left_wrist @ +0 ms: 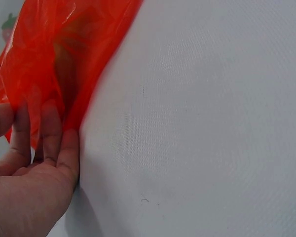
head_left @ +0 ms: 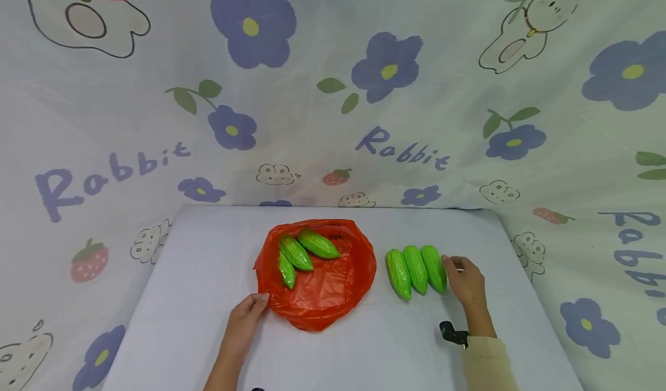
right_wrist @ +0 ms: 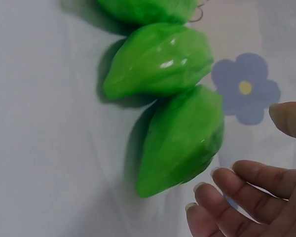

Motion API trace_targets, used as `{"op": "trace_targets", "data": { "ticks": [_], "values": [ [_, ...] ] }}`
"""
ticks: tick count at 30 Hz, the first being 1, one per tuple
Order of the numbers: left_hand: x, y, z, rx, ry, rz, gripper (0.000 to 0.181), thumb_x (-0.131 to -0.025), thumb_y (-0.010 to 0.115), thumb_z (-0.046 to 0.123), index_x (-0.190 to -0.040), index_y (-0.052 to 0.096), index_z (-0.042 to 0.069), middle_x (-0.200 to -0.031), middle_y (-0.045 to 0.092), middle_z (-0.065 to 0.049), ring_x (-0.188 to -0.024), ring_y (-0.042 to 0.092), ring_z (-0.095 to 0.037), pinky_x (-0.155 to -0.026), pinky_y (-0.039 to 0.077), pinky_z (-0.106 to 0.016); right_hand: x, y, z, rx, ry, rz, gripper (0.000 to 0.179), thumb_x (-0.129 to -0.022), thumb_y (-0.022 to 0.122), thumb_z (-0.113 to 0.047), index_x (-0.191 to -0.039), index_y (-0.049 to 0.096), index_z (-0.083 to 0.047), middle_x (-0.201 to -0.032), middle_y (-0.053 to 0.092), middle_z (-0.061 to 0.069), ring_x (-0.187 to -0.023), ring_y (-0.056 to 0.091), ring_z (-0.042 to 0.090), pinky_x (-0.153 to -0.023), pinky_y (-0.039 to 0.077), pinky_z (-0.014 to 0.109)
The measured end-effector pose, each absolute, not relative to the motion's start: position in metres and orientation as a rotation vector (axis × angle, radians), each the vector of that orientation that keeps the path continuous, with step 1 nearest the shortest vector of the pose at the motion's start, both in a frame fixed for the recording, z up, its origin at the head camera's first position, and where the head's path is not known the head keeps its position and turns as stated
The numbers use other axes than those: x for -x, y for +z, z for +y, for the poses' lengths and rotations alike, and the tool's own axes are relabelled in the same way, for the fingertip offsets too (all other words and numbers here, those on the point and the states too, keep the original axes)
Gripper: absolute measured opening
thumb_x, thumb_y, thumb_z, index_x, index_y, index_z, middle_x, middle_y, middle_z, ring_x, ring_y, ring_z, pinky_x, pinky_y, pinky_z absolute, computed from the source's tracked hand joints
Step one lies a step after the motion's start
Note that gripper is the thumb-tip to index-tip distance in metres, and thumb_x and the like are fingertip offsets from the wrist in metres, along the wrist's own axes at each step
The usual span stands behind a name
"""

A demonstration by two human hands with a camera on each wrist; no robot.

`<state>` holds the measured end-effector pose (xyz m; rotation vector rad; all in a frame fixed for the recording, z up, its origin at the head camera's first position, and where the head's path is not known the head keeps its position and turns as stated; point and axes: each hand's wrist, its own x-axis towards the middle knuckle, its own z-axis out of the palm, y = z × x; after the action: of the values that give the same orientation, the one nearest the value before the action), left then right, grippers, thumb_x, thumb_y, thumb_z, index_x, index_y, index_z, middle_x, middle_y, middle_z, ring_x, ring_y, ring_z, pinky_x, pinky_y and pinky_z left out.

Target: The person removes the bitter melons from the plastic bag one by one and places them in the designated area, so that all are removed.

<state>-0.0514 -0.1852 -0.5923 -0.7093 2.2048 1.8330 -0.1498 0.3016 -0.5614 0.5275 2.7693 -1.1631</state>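
Beige sleeve (head_left: pixel 488 365) nearest; three gourds (head_left: pixel 415 270) between right hand (head_left: pixel 466 282) and bag (head_left: pixel 328 284).

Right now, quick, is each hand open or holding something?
Left hand: closed, holding the edge of the red bag.
Right hand: open, holding nothing, beside a green vegetable.

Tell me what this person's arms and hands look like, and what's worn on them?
The left hand and right hand are bare: no gloves or rings show. The right arm has a plain beige sleeve, with a small black device at the wrist. The left forearm is bare where visible; any sleeve there is out of view.
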Motion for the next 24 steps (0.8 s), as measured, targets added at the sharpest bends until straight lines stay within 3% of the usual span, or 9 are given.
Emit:
{"op": "trace_targets", "data": {
  "ticks": [7, 24],
  "values": [
    [0.052, -0.592, -0.184, 0.704, 1.843, 2.200, 0.046, -0.107, 0.057, 0.046, -0.117, 0.067, 0.001, -0.125, 0.068, -0.009, -0.124, 0.056, -0.026, -0.112, 0.044, -0.048, 0.147, -0.542, 0.287, -0.505, -1.282, 2.852, 0.065, -0.107, 0.050, -0.053, -0.142, 0.057, 0.002, -0.138, 0.061, 0.026, -0.126, 0.057, 0.044, -0.098, 0.050, 0.059],
    [0.050, -0.593, -0.185, 0.727, 1.846, 2.176, 0.047, -0.107, 0.057, 0.046, -0.122, 0.065, 0.001, -0.129, 0.066, -0.012, -0.127, 0.053, -0.029, -0.114, 0.042, -0.052, 0.149, -0.504, 0.251, -0.107, -1.372, 2.845, 0.057, -0.108, 0.056, -0.047, -0.143, 0.059, -0.003, -0.135, 0.066, 0.021, -0.125, 0.062, 0.040, -0.103, 0.049, 0.057]
  ]
}}
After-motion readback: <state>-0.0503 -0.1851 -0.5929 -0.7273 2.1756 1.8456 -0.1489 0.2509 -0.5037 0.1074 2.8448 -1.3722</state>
